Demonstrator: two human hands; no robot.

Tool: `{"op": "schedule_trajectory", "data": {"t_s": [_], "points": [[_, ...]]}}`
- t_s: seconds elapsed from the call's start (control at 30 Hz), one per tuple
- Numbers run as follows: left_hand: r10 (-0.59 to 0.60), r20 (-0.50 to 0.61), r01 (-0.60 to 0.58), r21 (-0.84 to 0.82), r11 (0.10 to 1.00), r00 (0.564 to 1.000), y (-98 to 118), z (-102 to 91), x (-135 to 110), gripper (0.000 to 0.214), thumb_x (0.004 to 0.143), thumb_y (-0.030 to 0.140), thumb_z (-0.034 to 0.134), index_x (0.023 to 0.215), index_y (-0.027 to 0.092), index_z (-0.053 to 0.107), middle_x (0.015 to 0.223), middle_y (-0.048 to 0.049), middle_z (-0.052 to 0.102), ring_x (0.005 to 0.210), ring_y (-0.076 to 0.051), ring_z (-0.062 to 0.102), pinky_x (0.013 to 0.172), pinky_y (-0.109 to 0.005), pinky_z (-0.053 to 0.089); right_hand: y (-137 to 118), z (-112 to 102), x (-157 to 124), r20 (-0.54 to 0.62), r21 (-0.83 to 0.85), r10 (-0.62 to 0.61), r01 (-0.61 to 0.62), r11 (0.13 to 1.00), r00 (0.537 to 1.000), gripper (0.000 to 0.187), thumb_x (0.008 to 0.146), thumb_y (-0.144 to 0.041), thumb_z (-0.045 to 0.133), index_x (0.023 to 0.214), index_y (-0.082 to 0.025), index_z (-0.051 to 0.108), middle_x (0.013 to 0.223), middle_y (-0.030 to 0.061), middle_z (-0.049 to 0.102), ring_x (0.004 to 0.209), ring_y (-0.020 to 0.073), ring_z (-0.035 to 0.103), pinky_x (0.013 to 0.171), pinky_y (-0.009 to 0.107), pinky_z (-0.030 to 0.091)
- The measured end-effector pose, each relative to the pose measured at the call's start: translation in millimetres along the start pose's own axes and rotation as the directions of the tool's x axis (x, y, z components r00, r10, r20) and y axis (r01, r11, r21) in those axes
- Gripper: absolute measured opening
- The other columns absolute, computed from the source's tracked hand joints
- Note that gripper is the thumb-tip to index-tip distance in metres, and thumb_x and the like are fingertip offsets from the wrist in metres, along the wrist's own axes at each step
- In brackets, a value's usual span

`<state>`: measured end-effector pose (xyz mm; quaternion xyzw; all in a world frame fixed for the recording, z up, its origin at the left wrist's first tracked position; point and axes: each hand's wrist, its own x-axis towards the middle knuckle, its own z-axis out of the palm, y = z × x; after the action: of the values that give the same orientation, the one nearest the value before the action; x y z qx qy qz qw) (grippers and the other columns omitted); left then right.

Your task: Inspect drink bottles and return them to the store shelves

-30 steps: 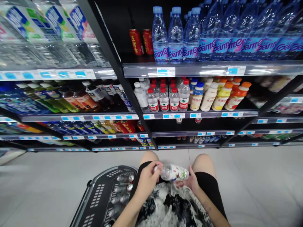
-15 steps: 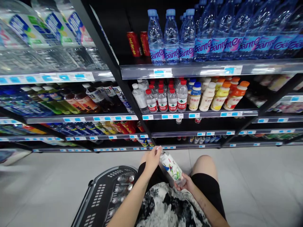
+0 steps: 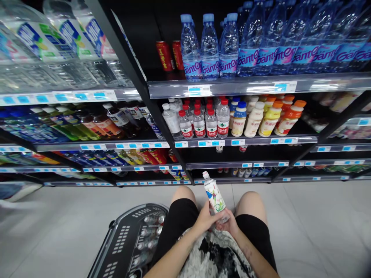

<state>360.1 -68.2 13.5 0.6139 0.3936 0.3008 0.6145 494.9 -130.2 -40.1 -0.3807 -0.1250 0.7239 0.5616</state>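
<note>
A small clear bottle [image 3: 213, 195] with a white cap and a colourful label stands nearly upright between my knees. My left hand [image 3: 206, 218] wraps its lower part from the left. From the right, my right hand [image 3: 228, 225] cups its base. Both hands are closed on it, low in the head view, in front of the drinks shelves.
A black shopping basket [image 3: 127, 239] with several bottles inside sits on the floor at my left. Black shelving [image 3: 249, 85] ahead carries rows of water bottles [image 3: 208, 50], red-capped bottles [image 3: 211, 123] and yoghurt drinks [image 3: 269, 116]. Pale tiled floor [image 3: 313, 224] lies to the right.
The bottle went from lying sideways to standing upright. My left hand slid from its cap down to its lower body beside my right hand.
</note>
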Motion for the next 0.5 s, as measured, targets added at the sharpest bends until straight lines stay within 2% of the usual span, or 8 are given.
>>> {"op": "schedule_trajectory", "data": {"t_s": [0.17, 0.33, 0.4, 0.5], "points": [[0.015, -0.052, -0.016, -0.021, 1.000, 0.999, 6, 11.8, 4, 0.076, 0.059, 0.040, 0.094, 0.121, 0.018, 0.056, 0.124, -0.0138, 0.071, 0.112, -0.028, 0.069, 0.103, -0.043, 0.052, -4, 5, -4, 0.123, 0.157, 0.105, -0.124, 0.980, 0.987, 0.061, 0.056, -0.080, 0.066, 0.056, -0.019, 0.065, 0.044, -0.0029, 0.048, 0.038, 0.0049, 0.022, 0.046, 0.023, 0.021], [-0.006, -0.030, 0.006, -0.003, 1.000, 1.000, 27, 22.5, -1, 0.068, 0.064, 0.034, 0.090, 0.120, 0.020, 0.052, 0.116, -0.0103, 0.073, 0.105, -0.026, 0.071, 0.096, -0.041, 0.055, -8, 10, -7, 0.216, 0.248, 0.120, -0.173, 0.953, 0.969, 0.064, 0.059, -0.080, 0.063, 0.078, -0.020, 0.073, 0.040, -0.0092, 0.036, 0.038, 0.0035, 0.009, 0.045, 0.021, 0.013], [-0.007, -0.037, 0.010, 0.074, 0.997, 0.999, 33, 27.7, -6, 0.064, 0.066, 0.033, 0.087, 0.118, 0.020, 0.052, 0.109, -0.0083, 0.075, 0.098, -0.025, 0.072, 0.090, -0.039, 0.056, -9, 12, -10, 0.208, 0.244, 0.139, -0.189, 0.951, 0.968, 0.063, 0.057, -0.082, 0.062, 0.065, -0.019, 0.066, 0.038, -0.0099, 0.031, 0.038, 0.0025, 0.007, 0.045, 0.022, 0.011], [0.039, -0.051, -0.030, 0.157, 0.987, 0.998, 42, 33.2, -12, 0.061, 0.068, 0.032, 0.084, 0.119, 0.020, 0.053, 0.106, -0.0073, 0.075, 0.094, -0.024, 0.071, 0.087, -0.038, 0.056, -10, 15, -16, 0.162, 0.216, 0.164, -0.197, 0.956, 0.973, 0.068, 0.057, -0.087, 0.057, 0.045, -0.022, 0.044, 0.036, -0.0098, 0.023, 0.038, 0.0011, 0.005, 0.046, 0.022, 0.011]]}}
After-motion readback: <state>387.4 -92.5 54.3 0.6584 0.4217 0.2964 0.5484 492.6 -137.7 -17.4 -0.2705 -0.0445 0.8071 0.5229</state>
